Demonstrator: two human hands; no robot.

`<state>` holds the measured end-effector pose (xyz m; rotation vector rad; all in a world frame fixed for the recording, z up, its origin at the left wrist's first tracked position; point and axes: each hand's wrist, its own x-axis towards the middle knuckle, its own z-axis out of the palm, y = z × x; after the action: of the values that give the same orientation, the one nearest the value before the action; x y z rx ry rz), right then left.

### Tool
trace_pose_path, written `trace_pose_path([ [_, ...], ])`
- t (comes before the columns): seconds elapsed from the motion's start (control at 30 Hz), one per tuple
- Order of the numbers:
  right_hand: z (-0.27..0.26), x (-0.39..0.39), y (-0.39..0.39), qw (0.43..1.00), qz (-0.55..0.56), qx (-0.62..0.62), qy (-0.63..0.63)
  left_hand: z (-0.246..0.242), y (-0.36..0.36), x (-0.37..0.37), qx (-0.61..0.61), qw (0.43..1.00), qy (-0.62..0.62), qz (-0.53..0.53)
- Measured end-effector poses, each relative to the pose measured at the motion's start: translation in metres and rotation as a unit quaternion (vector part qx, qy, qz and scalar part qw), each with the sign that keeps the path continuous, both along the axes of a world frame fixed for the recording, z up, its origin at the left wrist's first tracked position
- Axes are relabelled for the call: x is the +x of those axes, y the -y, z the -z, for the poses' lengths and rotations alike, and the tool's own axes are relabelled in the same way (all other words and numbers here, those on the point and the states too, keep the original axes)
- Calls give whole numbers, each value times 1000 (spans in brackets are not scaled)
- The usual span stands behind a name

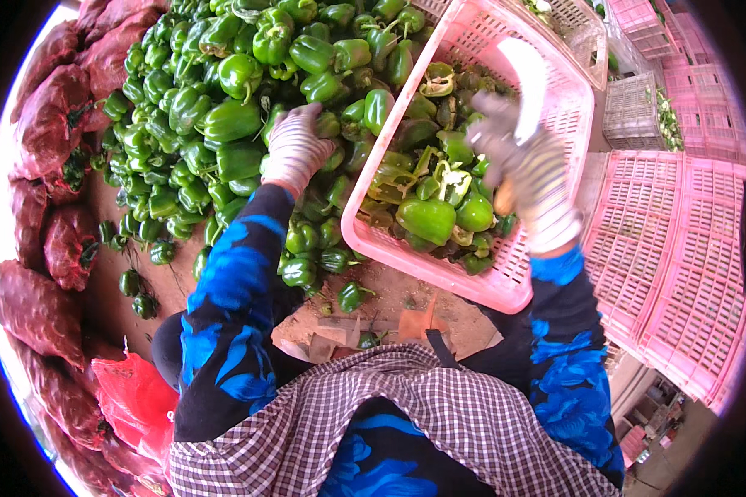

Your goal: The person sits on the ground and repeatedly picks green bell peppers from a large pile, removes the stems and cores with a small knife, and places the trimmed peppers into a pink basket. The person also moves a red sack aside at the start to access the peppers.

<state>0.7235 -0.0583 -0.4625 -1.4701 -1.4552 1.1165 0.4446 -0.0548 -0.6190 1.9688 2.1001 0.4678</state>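
Note:
A large heap of green bell peppers (233,118) lies on the floor before me. My left hand (299,149), in a striped work glove, rests on peppers at the heap's right side; its fingers are bent downward, and whether they hold a pepper is hidden. My right hand (525,161), in a like glove and partly blurred, is over a pink plastic crate (373,177). It is closed round the handle of a knife with a curved, bright blade (527,81). Inside the crate are whole, cut and discoloured green peppers (426,220), below and left of my right hand.
Full reddish mesh sacks (40,304) line the left edge, with a bright red mesh bag (133,397) near my left elbow. Stacked pink crates (665,267) stand at the right, and a grey crate (633,112) lies behind them. A few loose peppers (351,297) are on the floor near me.

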Motion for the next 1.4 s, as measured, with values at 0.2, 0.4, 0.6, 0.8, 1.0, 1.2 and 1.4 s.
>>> trace_pose_path([
  [0.2, 16, -33, 71, 957, -120, -253, -72, -16, 63, -7, 6, 717, 678, -162],
  [0.4, 8, -41, 101, 976, -57, -199, -70, 21, 93, 13, -86, 990, 115, -14],
  [0.6, 34, 42, 155, 993, -18, -112, 7, 55, 190, 5, -101, 849, 362, -371],
  [0.8, 69, 42, 161, 996, -43, -74, -33, 69, 222, 63, -352, 930, 98, -24],
  [1.0, 53, 27, 154, 979, 25, -202, -34, 122, 212, 111, -364, 914, -108, 144],
  [1.2, 39, 21, 144, 960, 27, -268, -75, 195, 214, 71, -228, 863, 450, 18],
  [1.4, 32, -7, 148, 965, -228, -120, 42, 39, 196, -2, -170, 443, 848, -238],
])
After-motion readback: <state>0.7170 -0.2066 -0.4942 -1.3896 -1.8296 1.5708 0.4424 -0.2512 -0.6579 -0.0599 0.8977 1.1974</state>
